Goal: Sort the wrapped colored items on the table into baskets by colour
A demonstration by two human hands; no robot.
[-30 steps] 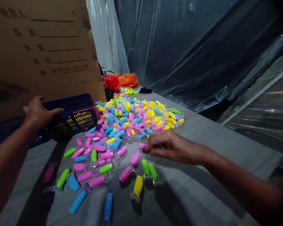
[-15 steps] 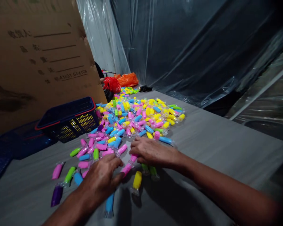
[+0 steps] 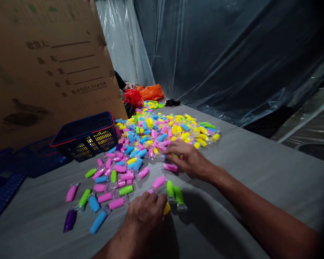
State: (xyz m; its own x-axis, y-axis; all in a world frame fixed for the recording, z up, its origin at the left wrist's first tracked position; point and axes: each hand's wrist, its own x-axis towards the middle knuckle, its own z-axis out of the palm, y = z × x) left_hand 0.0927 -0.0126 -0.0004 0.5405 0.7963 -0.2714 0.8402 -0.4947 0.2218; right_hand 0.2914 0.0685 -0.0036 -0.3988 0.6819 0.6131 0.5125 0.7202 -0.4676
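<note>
Small coloured pieces in clear twisted wrappers lie in a wide pile (image 3: 156,133), with more scattered nearer to me. My left hand (image 3: 147,212) is low over the table, fingers curled down against a yellow wrapped piece (image 3: 166,208) that it mostly covers. Just beyond its fingertips lies a pink wrapped piece (image 3: 159,182). Two green wrapped pieces (image 3: 179,196) rest to the right of it. My right hand (image 3: 189,158) reaches over the pile's near edge, fingers extended and a little apart, with yellow and pink showing beneath them. A lone pink piece (image 3: 169,167) lies under its fingertips.
A dark blue basket with a red rim (image 3: 83,138) stands left of the pile, before a tall cardboard box (image 3: 70,82). Orange and red plastic bags (image 3: 152,92) sit at the far end, near another person's hand (image 3: 131,86). Plastic sheeting (image 3: 218,54) hangs behind the table.
My left hand has moved right and nearer to me, onto the yellow piece. My right hand has moved away toward the pile. A blue and a green piece now lie farther left.
</note>
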